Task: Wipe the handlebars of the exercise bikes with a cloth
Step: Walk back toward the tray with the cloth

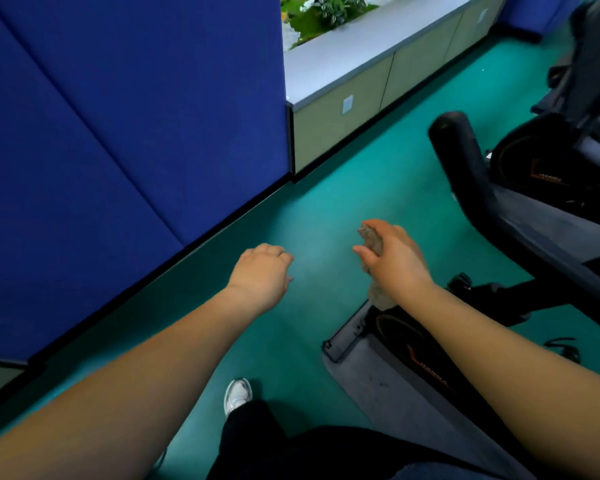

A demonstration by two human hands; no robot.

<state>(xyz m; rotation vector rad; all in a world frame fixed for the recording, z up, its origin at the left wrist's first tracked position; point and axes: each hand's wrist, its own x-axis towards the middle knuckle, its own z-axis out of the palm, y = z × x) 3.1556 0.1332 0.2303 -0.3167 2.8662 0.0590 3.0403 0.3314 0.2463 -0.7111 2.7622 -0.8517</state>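
Above the green floor (291, 216), the right hand (394, 259) grips a crumpled cloth (371, 242); the left hand (262, 273) reaches forward, fingers loosely curled, holding nothing.

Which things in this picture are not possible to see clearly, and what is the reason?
- Cloth, head view: the right hand covers most of it.
- Left hand fingers: curled under, so their tips are hidden.
- Near bike: the right forearm crosses it and no handlebar is in view.
- Far bike: cut off by the right edge and blurred.

Blue wall panels (118, 116), teal floor (291, 323), grey-brown cloth (371, 242), black bike (534, 209) w/ orange trim.
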